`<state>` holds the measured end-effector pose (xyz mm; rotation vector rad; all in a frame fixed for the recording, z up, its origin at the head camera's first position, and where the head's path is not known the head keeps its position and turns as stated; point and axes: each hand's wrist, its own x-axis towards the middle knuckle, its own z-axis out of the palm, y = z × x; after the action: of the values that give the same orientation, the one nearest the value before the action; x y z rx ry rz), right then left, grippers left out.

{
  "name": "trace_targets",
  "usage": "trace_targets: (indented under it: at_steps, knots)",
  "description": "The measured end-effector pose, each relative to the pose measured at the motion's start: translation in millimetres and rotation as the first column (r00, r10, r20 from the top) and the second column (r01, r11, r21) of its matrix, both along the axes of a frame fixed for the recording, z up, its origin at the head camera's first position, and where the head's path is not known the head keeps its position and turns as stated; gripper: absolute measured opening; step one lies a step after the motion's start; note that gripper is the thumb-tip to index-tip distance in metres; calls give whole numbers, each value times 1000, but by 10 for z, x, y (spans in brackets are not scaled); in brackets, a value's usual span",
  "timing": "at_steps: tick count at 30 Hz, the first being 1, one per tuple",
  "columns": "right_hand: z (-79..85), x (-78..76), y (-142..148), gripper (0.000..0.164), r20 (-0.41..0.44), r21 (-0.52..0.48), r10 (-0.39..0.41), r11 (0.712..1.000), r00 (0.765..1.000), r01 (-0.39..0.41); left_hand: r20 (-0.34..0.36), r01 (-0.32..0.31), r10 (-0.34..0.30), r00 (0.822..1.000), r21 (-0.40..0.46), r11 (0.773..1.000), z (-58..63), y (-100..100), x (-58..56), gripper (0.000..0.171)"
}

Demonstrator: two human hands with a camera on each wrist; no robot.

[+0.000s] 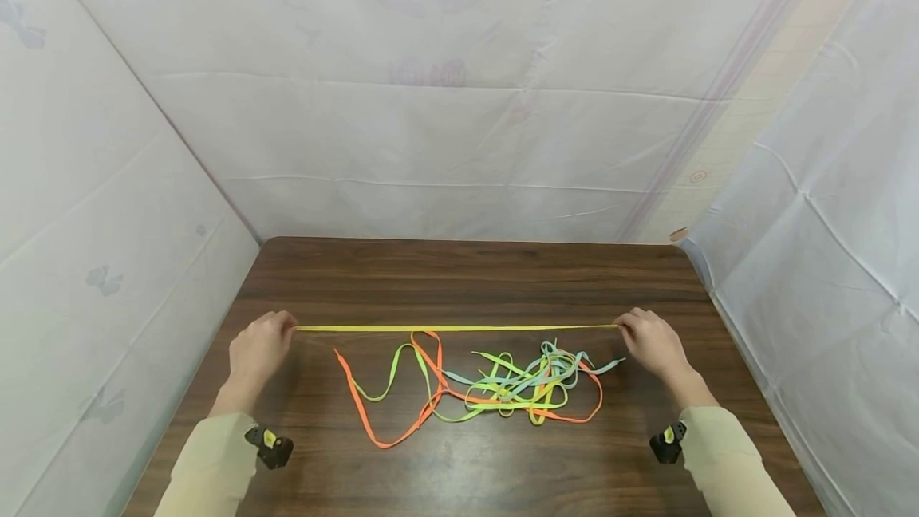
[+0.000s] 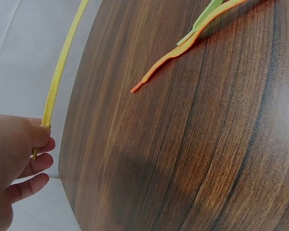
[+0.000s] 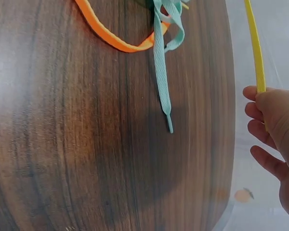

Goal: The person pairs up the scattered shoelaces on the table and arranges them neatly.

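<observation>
Yellow lace drawn out straight between two pinching hands

We see a yellow lace (image 1: 455,329) stretched level and taut across the middle of the head view, beyond the other laces and in front of the far edge of the dark wooden tabletop (image 1: 459,270). The left hand (image 1: 258,349) has thumb and forefinger clamped on one end; in the left wrist view we notice a short tail of lace poking out below the pinch, with the remaining fingers bent and slightly spread. The right hand (image 1: 655,341) is likewise clamped on the opposite end, its other fingers loosely bent and apart from one another.

Nearer to us, an orange lace (image 1: 359,405) runs in loose bends along the tabletop, its tip pointing towards the left hand. A green lace (image 1: 392,371) curves beside and across it. Further right we find both running into a tangle with a light blue lace (image 3: 161,72), whose tip lies out towards the right hand. One orange bend reaches up to the yellow line in the head view; we cannot tell whether the two touch.

Pale sleeves (image 1: 215,453) cover both forearms, and a small black device (image 1: 271,447) sits at each wrist. White sheeting (image 1: 431,142) hangs behind and on both sides.
</observation>
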<state>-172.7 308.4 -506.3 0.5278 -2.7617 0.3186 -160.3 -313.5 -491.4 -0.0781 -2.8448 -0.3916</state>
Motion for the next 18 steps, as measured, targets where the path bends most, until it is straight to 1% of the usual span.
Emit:
trace_targets:
  at_steps: [4,10,13,15,18]
  knots:
    - [9,-49,25,9,31,3,-14,1000,999,14,30,-11,11,999,1,1000,-23,6,-69,6]
    - [37,-139,29,10,78,-7,-36,999,996,37,74,-19,19,997,8,1000,-15,36,-172,9]
    - [59,-208,24,10,92,-5,-52,999,994,52,110,-30,29,994,9,1000,-18,29,-233,11]
    - [79,-258,20,10,103,-3,-57,998,993,58,146,-39,38,989,5,999,-12,22,-276,12]
    - [118,-329,17,10,100,-4,-65,998,993,66,183,-48,46,982,7,999,-6,13,-346,15]
